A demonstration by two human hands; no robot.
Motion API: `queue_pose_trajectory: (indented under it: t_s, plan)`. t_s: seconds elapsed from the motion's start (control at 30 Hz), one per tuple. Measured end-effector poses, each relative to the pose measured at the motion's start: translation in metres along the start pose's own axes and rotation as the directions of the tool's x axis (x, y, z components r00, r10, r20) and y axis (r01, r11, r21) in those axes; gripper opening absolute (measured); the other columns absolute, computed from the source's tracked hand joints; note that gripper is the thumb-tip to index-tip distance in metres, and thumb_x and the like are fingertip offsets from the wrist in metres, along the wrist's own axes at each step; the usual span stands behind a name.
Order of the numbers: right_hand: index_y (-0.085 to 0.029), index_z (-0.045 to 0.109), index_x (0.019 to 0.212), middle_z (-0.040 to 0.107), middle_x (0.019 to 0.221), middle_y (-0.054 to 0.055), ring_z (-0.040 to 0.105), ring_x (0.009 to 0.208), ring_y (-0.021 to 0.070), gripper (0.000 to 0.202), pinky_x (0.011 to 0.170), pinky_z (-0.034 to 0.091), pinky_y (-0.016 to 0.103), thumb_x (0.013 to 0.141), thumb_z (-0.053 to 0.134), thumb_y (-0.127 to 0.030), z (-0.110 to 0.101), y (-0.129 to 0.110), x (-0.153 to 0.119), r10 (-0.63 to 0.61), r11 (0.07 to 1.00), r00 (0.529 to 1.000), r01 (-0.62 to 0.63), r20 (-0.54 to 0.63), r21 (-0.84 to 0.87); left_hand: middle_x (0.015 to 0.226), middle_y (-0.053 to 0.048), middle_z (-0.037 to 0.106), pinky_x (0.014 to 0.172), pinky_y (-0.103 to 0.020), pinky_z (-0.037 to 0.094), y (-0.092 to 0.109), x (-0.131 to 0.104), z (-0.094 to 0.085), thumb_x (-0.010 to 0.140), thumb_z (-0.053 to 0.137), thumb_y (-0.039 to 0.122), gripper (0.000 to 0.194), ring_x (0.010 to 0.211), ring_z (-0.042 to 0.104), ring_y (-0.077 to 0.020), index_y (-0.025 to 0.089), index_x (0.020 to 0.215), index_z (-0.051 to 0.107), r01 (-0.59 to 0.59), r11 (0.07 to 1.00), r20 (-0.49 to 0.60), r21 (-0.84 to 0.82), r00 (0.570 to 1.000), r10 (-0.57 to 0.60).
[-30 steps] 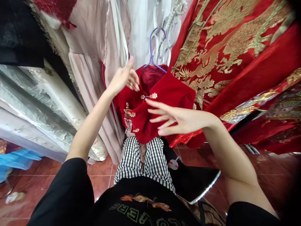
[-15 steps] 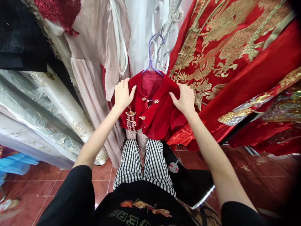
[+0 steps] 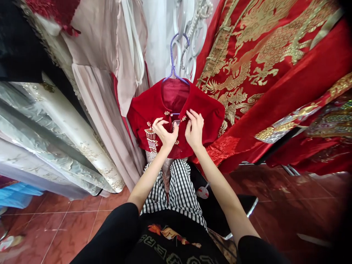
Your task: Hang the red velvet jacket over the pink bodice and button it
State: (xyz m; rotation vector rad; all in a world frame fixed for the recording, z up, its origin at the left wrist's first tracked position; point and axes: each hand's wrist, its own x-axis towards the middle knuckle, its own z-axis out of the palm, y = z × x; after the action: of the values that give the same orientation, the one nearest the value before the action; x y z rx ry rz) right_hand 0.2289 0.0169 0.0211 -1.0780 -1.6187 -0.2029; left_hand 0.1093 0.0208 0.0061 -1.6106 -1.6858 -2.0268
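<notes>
A short red velvet jacket [image 3: 209, 108] hangs in front of me on a purple hanger [image 3: 172, 55]. Its collar is spread, and gold flower-shaped clasps run down the front opening. A beaded gold tassel brooch [image 3: 151, 138] hangs on the left panel. My left hand [image 3: 166, 134] is closed on the left front panel beside the opening, thumb near the edge. With bent fingers, my right hand [image 3: 195, 130] grips the right front edge, just below a flower clasp [image 3: 183, 118]. Part of the opening and the lower clasps are hidden behind my hands.
Pale pink gowns [image 3: 93, 91] and white embroidered dresses [image 3: 74, 121] hang close on the left. On the right hangs a red robe with gold dragon embroidery [image 3: 255, 55]. White scrolled metalwork [image 3: 189, 51] stands behind the hanger. A black stool-like surface [image 3: 217, 216] is beside my legs on red tiles.
Both hands have left the jacket's shoulders and come down and inward to the front opening. The jacket's shoulders now lie spread and uncovered.
</notes>
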Motion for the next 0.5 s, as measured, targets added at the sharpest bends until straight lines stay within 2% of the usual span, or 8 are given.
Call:
queue_pose_trajectory:
  t_s: [0.07, 0.13, 0.23, 0.37, 0.5]
  plan:
    - [-0.025, 0.052, 0.13, 0.064, 0.124, 0.012, 0.06, 0.118, 0.0236, 0.035, 0.106, 0.046, 0.051, 0.102, 0.032, -0.03, 0.006, -0.009, -0.003, 0.112, 0.985, 0.994, -0.109, -0.016, 0.131, 0.12, -0.018, 0.05, 0.11, -0.052, 0.032, -0.004, 0.0, 0.01, 0.075, 0.073, 0.033, 0.039, 0.124, 0.048, -0.0316, 0.019, 0.098, 0.045, 0.051, 0.997, -0.025, 0.058, 0.998, -0.049]
    - [-0.024, 0.051, 0.127, 0.064, 0.115, 0.011, 0.064, 0.105, 0.0218, 0.031, 0.09, 0.057, 0.041, 0.1, 0.042, -0.036, 0.009, -0.017, -0.002, 0.206, 0.942, 0.978, -0.202, 0.011, 0.27, 0.121, -0.019, 0.049, 0.109, -0.051, 0.032, -0.008, 0.009, 0.015, 0.074, 0.074, 0.029, 0.041, 0.125, 0.047, -0.0321, 0.018, 0.101, 0.045, 0.086, 0.992, -0.036, 0.097, 0.996, -0.083]
    - [-0.026, 0.047, 0.124, 0.062, 0.112, 0.009, 0.065, 0.097, 0.0189, 0.037, 0.073, 0.059, 0.031, 0.093, 0.058, -0.042, 0.01, -0.028, 0.002, 0.246, 0.877, 0.967, -0.253, 0.07, 0.409, 0.114, -0.015, 0.057, 0.106, -0.047, 0.035, -0.012, 0.022, 0.012, 0.082, 0.067, 0.026, 0.026, 0.117, 0.052, -0.0291, 0.019, 0.099, 0.048, 0.066, 0.992, -0.001, 0.108, 0.998, -0.067]
    - [-0.027, 0.046, 0.12, 0.061, 0.105, 0.005, 0.064, 0.095, 0.0174, 0.041, 0.075, 0.059, 0.03, 0.087, 0.066, -0.041, 0.012, -0.034, 0.009, 0.24, 0.858, 0.969, -0.241, 0.061, 0.454, 0.101, -0.009, 0.066, 0.098, -0.041, 0.04, -0.018, 0.025, 0.0, 0.092, 0.059, 0.032, 0.014, 0.098, 0.059, -0.025, 0.02, 0.097, 0.058, -0.079, 0.993, 0.102, 0.086, 0.992, 0.07]
    - [-0.026, 0.05, 0.118, 0.061, 0.1, 0.004, 0.063, 0.089, 0.0162, 0.035, 0.075, 0.059, 0.03, 0.089, 0.063, -0.039, 0.015, -0.034, 0.018, 0.22, 0.86, 0.971, -0.24, 0.097, 0.45, 0.1, -0.008, 0.07, 0.094, -0.038, 0.042, -0.016, 0.025, -0.009, 0.095, 0.056, 0.032, 0.015, 0.093, 0.061, -0.0231, 0.02, 0.102, 0.063, -0.111, 0.992, 0.13, 0.058, 0.986, 0.103]
